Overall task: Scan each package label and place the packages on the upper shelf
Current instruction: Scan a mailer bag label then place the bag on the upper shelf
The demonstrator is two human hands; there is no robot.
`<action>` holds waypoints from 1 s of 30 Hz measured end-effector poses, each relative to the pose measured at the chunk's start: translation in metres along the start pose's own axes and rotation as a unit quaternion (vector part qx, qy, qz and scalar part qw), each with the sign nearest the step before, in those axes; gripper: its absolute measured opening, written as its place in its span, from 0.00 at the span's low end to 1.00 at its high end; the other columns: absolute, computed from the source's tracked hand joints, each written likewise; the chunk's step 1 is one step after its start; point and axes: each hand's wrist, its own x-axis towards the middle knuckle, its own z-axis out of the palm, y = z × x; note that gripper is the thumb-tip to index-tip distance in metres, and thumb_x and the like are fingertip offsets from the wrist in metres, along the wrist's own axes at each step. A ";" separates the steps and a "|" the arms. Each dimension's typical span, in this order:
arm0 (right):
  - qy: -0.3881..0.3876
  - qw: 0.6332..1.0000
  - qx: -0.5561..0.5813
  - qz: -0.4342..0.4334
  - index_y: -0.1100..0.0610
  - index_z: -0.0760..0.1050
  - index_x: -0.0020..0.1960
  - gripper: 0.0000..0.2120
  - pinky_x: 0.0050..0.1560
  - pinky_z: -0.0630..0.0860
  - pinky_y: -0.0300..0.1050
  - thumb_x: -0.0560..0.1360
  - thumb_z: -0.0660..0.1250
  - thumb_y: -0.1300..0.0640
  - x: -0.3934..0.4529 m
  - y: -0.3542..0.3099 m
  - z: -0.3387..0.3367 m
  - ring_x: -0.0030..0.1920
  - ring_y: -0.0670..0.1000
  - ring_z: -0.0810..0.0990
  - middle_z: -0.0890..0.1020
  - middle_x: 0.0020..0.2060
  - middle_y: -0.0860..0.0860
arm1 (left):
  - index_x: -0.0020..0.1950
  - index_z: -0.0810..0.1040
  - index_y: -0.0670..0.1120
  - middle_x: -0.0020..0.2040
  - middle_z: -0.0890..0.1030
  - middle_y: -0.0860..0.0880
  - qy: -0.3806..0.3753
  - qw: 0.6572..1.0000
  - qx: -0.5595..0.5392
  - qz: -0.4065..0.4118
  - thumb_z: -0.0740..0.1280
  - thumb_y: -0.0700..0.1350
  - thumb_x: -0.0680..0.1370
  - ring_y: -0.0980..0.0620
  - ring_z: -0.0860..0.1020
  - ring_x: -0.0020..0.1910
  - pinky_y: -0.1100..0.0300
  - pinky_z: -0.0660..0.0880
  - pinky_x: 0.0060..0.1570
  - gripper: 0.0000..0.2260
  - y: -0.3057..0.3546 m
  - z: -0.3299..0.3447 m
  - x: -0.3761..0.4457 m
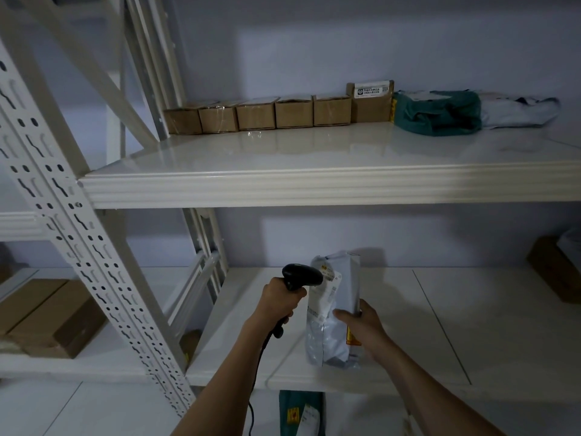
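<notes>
No legible text anywhere. White label with dark logo and two lines of print on tallest cardboard box [370,101] of upper shelf [314,187], too small to read. Printed shipping label on grey mailer bag [333,309], blurred. Yellow-marked green package [298,415] below, characters unreadable.

Two bare forearms reach in from the lower edge — no sleeves, watch or rings visible. The left hand [281,298] and right hand [361,322] are ungloved.
</notes>
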 end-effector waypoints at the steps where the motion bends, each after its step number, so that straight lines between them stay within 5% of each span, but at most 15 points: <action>1: -0.001 1.000 0.000 0.001 0.52 0.73 0.61 0.20 0.40 0.80 0.40 0.73 0.76 0.55 -0.001 0.000 0.000 0.49 0.48 0.82 0.82 0.51 0.49 | 0.36 0.76 0.43 0.28 0.74 0.48 -0.001 1.000 -0.001 0.000 0.68 0.45 0.71 0.50 0.70 0.23 0.61 0.70 0.25 0.06 0.000 0.000 0.001; 6: -0.009 1.000 0.020 0.010 0.53 0.74 0.61 0.19 0.37 0.79 0.38 0.73 0.76 0.56 0.000 0.000 -0.001 0.49 0.49 0.84 0.84 0.52 0.50 | 0.45 0.78 0.43 0.30 0.76 0.46 0.003 1.000 -0.019 -0.013 0.68 0.43 0.71 0.49 0.73 0.26 0.61 0.72 0.26 0.05 -0.008 0.002 0.008; 8: -0.011 0.999 0.032 0.015 0.54 0.75 0.62 0.18 0.40 0.80 0.40 0.74 0.75 0.56 0.002 0.001 -0.002 0.50 0.51 0.85 0.84 0.52 0.50 | 0.51 0.76 0.44 0.34 0.76 0.44 -0.005 0.998 -0.060 -0.033 0.68 0.39 0.72 0.47 0.74 0.29 0.59 0.73 0.28 0.08 -0.018 0.002 0.013; 13: -0.005 0.997 0.061 0.041 0.56 0.78 0.62 0.18 0.55 0.82 0.52 0.73 0.75 0.56 0.011 0.009 -0.007 0.53 0.54 0.85 0.85 0.53 0.52 | 0.46 0.73 0.35 0.35 0.73 0.41 0.003 0.979 -0.172 -0.112 0.65 0.27 0.75 0.45 0.74 0.32 0.53 0.78 0.37 0.05 -0.062 0.009 0.028; 18: -0.007 0.988 0.107 0.111 0.58 0.79 0.59 0.16 0.56 0.81 0.59 0.73 0.75 0.55 0.018 0.012 -0.012 0.51 0.61 0.86 0.87 0.49 0.57 | 0.43 0.79 0.33 0.40 0.80 0.38 0.111 0.956 -0.174 -0.210 0.72 0.36 0.75 0.42 0.79 0.39 0.51 0.76 0.46 0.06 -0.102 0.018 0.042; 23: 0.000 0.986 0.113 0.122 0.63 0.77 0.61 0.20 0.49 0.75 0.53 0.75 0.74 0.52 0.023 0.015 -0.012 0.55 0.66 0.83 0.84 0.54 0.65 | 0.55 0.82 0.33 0.53 0.82 0.35 0.112 0.953 -0.138 -0.247 0.72 0.41 0.76 0.37 0.80 0.54 0.49 0.77 0.57 0.13 -0.122 0.027 0.050; 30: 0.028 0.982 0.125 0.138 0.59 0.72 0.66 0.26 0.60 0.79 0.61 0.74 0.75 0.49 0.021 0.016 -0.008 0.55 0.61 0.84 0.83 0.56 0.60 | 0.59 0.81 0.37 0.52 0.82 0.37 0.102 0.959 -0.046 -0.261 0.69 0.44 0.78 0.40 0.80 0.49 0.51 0.78 0.52 0.14 -0.129 0.031 0.050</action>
